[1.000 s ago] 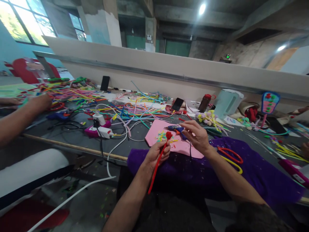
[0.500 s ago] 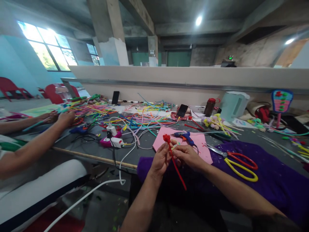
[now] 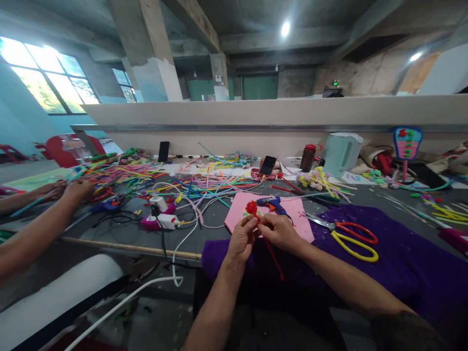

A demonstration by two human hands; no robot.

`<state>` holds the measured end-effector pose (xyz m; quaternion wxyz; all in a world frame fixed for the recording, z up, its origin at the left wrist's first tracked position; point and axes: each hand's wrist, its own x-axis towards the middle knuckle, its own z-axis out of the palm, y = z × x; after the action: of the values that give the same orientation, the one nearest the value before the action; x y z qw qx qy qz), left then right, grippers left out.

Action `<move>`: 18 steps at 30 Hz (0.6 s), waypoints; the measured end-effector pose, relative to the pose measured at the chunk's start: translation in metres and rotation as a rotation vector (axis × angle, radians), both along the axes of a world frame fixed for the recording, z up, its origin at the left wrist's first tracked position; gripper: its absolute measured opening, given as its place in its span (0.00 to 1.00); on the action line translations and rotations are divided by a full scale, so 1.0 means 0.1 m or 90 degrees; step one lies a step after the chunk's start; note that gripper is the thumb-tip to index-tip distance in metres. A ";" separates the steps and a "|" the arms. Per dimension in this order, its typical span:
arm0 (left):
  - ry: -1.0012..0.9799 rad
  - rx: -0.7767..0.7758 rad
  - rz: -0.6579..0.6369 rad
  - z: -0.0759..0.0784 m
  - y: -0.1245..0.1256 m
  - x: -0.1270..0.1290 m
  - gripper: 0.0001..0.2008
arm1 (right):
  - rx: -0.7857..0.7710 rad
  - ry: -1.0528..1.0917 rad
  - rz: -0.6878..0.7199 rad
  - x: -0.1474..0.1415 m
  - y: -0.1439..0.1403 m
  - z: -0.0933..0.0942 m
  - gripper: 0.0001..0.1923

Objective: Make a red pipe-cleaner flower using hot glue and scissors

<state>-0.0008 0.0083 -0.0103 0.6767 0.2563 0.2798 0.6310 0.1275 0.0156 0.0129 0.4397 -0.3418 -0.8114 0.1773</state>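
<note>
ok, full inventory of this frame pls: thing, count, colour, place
red fuzzy pipe cleaner with coiled flower head: 1, red, gripped by both hands
pink foam sheet: 1, pink, under the flower
blue hot glue gun: 1, blue, on the pink sheet
red-and-yellow-handled scissors: 1, on purple cloth
purple felt cloth: 1, purple, table's near edge
loose pipe cleaners: many, mixed colours, mid-table
white power strip: 1, white, left of the sheet
black smartphones: 2, black, far side
pale kettle: 1, far right
co-worker's hand: left, on pipe cleaners
left hand: pinching the stem
right hand: pinching the stem
</note>
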 end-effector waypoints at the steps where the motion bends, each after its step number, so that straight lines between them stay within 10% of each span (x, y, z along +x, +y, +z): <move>1: -0.006 -0.010 0.010 -0.01 0.00 0.00 0.10 | 0.002 -0.004 -0.001 0.01 0.00 0.00 0.10; 18: 0.057 -0.029 0.015 -0.03 -0.04 0.00 0.15 | 0.163 0.024 0.008 0.02 -0.06 -0.03 0.18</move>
<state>-0.0004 0.0047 -0.0138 0.6615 0.2655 0.3273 0.6203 0.1293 0.0096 0.0100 0.4940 -0.2743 -0.8210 0.0814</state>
